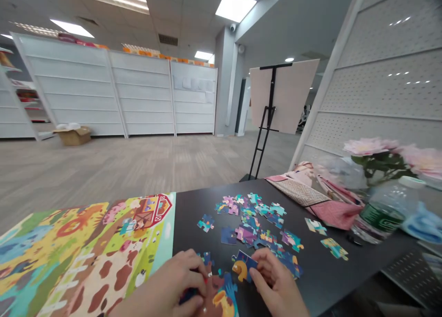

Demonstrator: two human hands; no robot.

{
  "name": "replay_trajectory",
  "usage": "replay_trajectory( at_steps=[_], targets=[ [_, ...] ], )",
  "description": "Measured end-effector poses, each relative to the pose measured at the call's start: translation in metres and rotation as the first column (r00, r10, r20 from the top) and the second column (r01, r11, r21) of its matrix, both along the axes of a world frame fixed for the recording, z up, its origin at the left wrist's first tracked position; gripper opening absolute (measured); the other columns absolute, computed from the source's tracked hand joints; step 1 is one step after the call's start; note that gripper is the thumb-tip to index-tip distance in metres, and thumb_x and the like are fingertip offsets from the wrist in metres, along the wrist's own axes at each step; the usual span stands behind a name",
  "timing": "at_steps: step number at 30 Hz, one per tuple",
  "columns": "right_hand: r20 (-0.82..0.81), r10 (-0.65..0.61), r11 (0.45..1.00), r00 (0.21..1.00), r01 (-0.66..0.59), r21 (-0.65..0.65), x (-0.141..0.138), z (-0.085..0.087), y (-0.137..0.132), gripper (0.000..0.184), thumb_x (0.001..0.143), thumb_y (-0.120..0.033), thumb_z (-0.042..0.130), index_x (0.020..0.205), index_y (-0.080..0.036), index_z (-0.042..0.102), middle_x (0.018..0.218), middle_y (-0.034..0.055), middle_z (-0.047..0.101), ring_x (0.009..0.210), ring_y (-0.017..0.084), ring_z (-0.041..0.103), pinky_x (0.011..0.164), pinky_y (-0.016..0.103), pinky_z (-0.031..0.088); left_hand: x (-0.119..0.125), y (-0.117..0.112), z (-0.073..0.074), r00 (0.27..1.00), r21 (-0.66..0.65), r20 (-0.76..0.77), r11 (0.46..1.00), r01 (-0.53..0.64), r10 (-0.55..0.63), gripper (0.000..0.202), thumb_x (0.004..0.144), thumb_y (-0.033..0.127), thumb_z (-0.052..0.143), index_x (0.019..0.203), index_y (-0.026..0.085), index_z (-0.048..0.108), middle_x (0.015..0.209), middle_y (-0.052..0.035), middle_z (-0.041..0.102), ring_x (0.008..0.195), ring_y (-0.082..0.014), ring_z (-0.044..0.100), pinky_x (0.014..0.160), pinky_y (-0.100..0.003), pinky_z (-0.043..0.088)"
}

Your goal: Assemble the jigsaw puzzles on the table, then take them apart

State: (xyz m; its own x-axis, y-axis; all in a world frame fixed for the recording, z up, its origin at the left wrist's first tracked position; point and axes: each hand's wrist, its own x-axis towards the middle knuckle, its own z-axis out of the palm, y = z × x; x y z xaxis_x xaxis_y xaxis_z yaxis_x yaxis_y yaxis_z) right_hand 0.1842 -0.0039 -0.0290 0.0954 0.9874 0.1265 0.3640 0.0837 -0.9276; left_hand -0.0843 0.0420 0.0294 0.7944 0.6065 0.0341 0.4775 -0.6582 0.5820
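Right fingers (pixel 258 272) pinching a blue-and-yellow jigsaw piece (pixel 243 265), left fingers (pixel 193 266) curled over a dark piece (pixel 188 296)

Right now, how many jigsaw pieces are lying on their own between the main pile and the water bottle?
2. One jigsaw piece sits near the pink cloth, the other lower right of it on the black table. More could hide under the cloth.
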Motion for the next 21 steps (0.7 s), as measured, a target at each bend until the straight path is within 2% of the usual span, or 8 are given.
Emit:
replay_trajectory(
  at_steps=[6,9,11,13,15,19,21],
  targets=[
    [0.032,0.042,0.999,0.999,-0.043,0.013,0.001,0.003,-0.001,0.019,0.094,-0.042,0.054,0.095,-0.023,0.057,0.072,-0.0019,0.065,0.068,0.017,0.065,0.064,0.025,0.051,-0.001,0.002,-0.003,0.999,-0.016,0.038,1.0,0.01,-0.01,0.027,0.078,0.003,0.067,0.089,0.028,0.071,0.109,0.0029,0.067,0.104,-0.0204,0.061,0.091,-0.029,0.046],
    [0.156,0.04,0.998,0.987,-0.049,0.05,0.003,0.0,0.0,0.02,0.095,-0.039,0.052,0.096,-0.022,0.062,0.076,0.0005,0.069,0.066,0.017,0.066,0.063,0.026,0.053,0.0,0.003,-0.002,0.999,-0.018,0.04,1.0,0.012,-0.011,0.028,0.077,0.002,0.067,0.089,0.027,0.071,0.11,0.0035,0.067,0.105,-0.0201,0.06,0.092,-0.029,0.046],
    [0.293,-0.034,0.987,0.956,-0.015,0.163,0.004,-0.003,0.001,0.02,0.092,-0.035,0.055,0.1,-0.023,0.068,0.091,0.0048,0.074,0.073,0.019,0.069,0.068,0.028,0.056,0.0,0.003,-0.001,1.0,-0.023,0.023,1.0,0.004,-0.003,0.028,0.077,0.001,0.067,0.087,0.026,0.07,0.11,0.0034,0.067,0.105,-0.0201,0.06,0.092,-0.029,0.046],
    [0.409,-0.143,0.952,0.901,0.012,0.306,0.006,-0.006,0.003,0.02,0.09,-0.03,0.056,0.102,-0.024,0.071,0.106,0.0078,0.074,0.091,0.022,0.071,0.079,0.032,0.058,0.001,0.003,0.0,1.0,-0.027,0.004,1.0,-0.001,0.001,0.028,0.076,0.0,0.068,0.087,0.026,0.07,0.11,0.0032,0.067,0.106,-0.0202,0.06,0.093,-0.029,0.046],
    [0.471,-0.237,0.919,0.85,0.039,0.392,0.013,-0.01,0.006,0.021,0.092,-0.027,0.054,0.102,-0.025,0.073,0.113,0.0083,0.073,0.106,0.024,0.068,0.089,0.036,0.057,0.001,0.002,0.001,1.0,-0.029,0.0,1.0,0.0,0.0,0.028,0.076,0.0,0.067,0.087,0.026,0.07,0.11,0.0033,0.067,0.107,-0.0202,0.06,0.094,-0.029,0.046],
    [0.532,-0.403,0.879,0.745,0.152,0.452,0.052,-0.017,0.015,0.027,0.091,-0.028,0.05,0.106,-0.024,0.072,0.114,0.0093,0.072,0.111,0.028,0.065,0.098,0.049,0.053,0.001,0.001,0.0,1.0,-0.029,0.015,1.0,-0.001,0.002,0.029,0.076,-0.001,0.067,0.087,0.026,0.07,0.11,0.0039,0.067,0.107,-0.0194,0.06,0.094,-0.029,0.045],
    [0.559,-0.457,0.873,0.692,0.23,0.43,0.079,-0.022,0.019,0.032,0.087,-0.035,0.055,0.11,-0.022,0.072,0.116,0.0113,0.072,0.112,0.032,0.064,0.099,0.055,0.05,0.001,0.002,-0.001,1.0,-0.029,0.01,1.0,0.0,0.0,0.029,0.075,-0.001,0.067,0.087,0.026,0.07,0.109,0.0035,0.068,0.107,-0.0194,0.061,0.093,-0.028,0.046]
  ],
)
